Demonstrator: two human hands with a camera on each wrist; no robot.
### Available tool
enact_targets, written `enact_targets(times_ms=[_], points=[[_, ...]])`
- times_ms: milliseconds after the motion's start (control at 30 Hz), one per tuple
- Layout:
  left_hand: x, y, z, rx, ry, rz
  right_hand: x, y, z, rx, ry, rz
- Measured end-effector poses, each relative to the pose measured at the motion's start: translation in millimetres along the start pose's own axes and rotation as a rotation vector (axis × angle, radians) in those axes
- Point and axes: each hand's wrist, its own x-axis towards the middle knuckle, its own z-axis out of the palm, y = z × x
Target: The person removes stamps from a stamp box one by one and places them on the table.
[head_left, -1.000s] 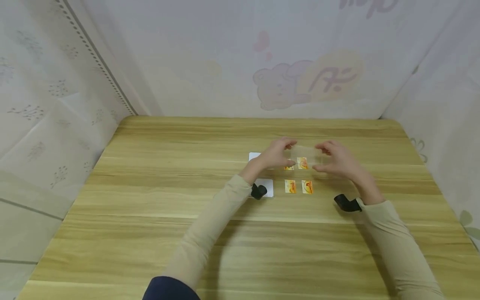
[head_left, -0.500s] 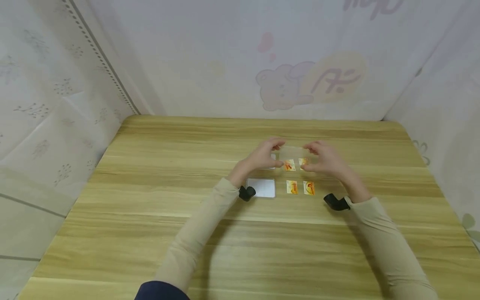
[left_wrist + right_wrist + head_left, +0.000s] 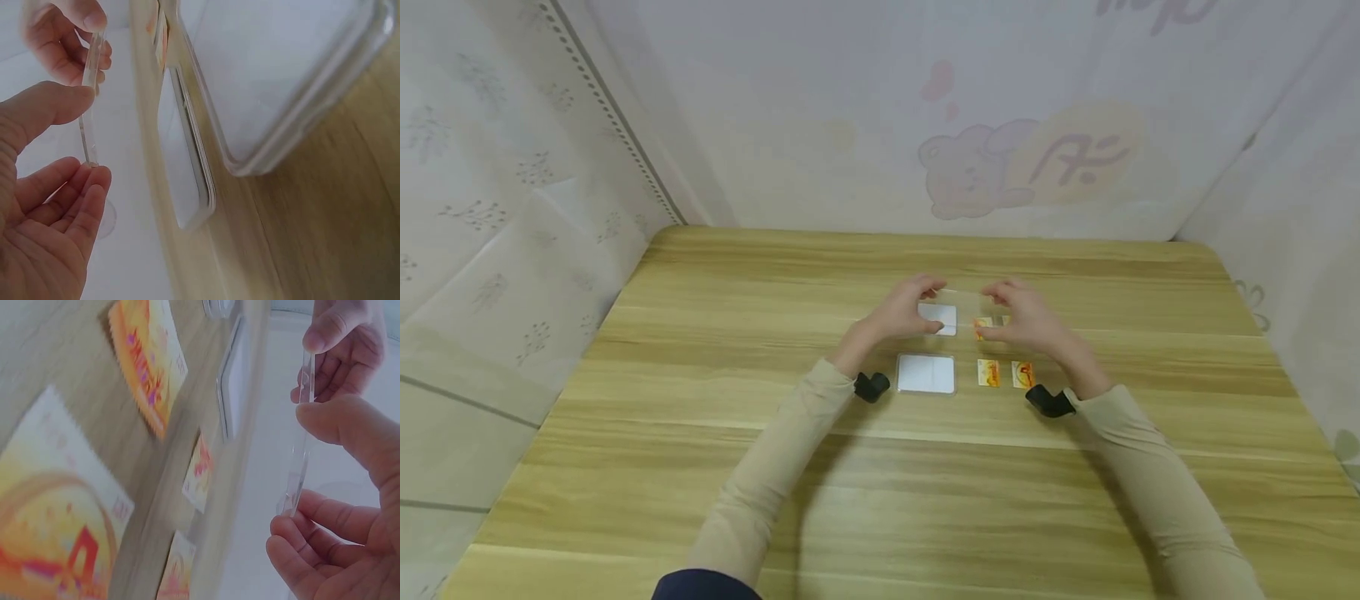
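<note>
Between them my hands hold a thin, clear plastic plate (image 3: 962, 307), like a box lid, raised above the table. My left hand (image 3: 891, 317) pinches one end, thumb on the near edge and fingers on the far edge. At the other end my right hand (image 3: 1030, 321) pinches it the same way. Edge-on, the clear plate (image 3: 295, 462) shows in the right wrist view. Below lie a white card in a clear case (image 3: 926, 373) and, behind it, a second white rectangle (image 3: 947, 315), partly covered by my left hand. Several orange-yellow stamps (image 3: 988, 373) lie to their right.
The pale wooden table (image 3: 700, 333) runs back to a wall hung with printed cloth (image 3: 812, 125). Black curved pieces (image 3: 871, 387) stick out at both wrists. Another stamp (image 3: 1022, 374) lies close by the right wrist's black piece.
Both hands have moved left together with the clear plate, from over the rear stamps to near the rear white rectangle. The front white case is now uncovered; stamps and cards stay put.
</note>
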Motion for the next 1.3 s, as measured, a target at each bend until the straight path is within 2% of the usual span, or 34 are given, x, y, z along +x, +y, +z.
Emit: enact_targets(times_ms=[267,467,633,900,1300], points=[[-9.3,-11.7,-5.5,-0.008,0.026,-0.031,11,-8,12,-0.022,-0.025,0.026],[-17.5,-16.5,-8.7,-0.014,0.012,-0.080,17,-12,21,0.004,-0.048,0.028],[-22.4,-20.3,-10.3,-0.011,0.013,-0.081,21,-12,26,0.013,-0.055,0.019],[-26.0,-27.6,-11.2,0.008,0.021,-0.077,27,-13,33,0.020,-0.052,-0.007],[-26.8,-30.7,-11.2,0.010,-0.016,-0.125,29,-13,41,0.030,-0.079,0.004]])
